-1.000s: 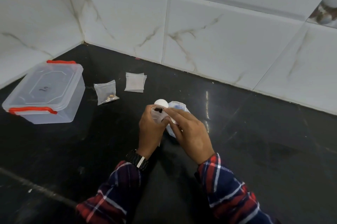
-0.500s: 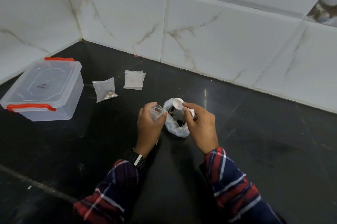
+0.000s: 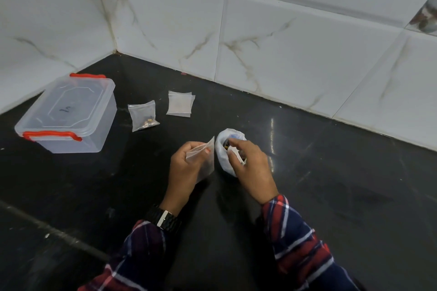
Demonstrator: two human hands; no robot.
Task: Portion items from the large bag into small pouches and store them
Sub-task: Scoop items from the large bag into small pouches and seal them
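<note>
On the black counter stands the large white bag (image 3: 229, 133), its mouth open and small dark items showing inside. My right hand (image 3: 253, 170) reaches into that mouth, its fingers pinching a small white scoop (image 3: 233, 150) that is mostly hidden. My left hand (image 3: 182, 170) is just left of the bag and pinches a small clear pouch (image 3: 206, 157) by its top edge, with the pouch hanging beside the bag. A filled pouch (image 3: 143, 116) with a few items lies further back to the left.
A stack of empty clear pouches (image 3: 179, 103) lies behind the bag. A clear lidded box with red clips (image 3: 68, 113) stands at the far left near the wall corner. White tiled walls close off the back and left of the counter (image 3: 331, 172).
My right hand has taken the scoop from over the small pouch down into the large bag. My left hand has shifted the pouch slightly left and lower.
</note>
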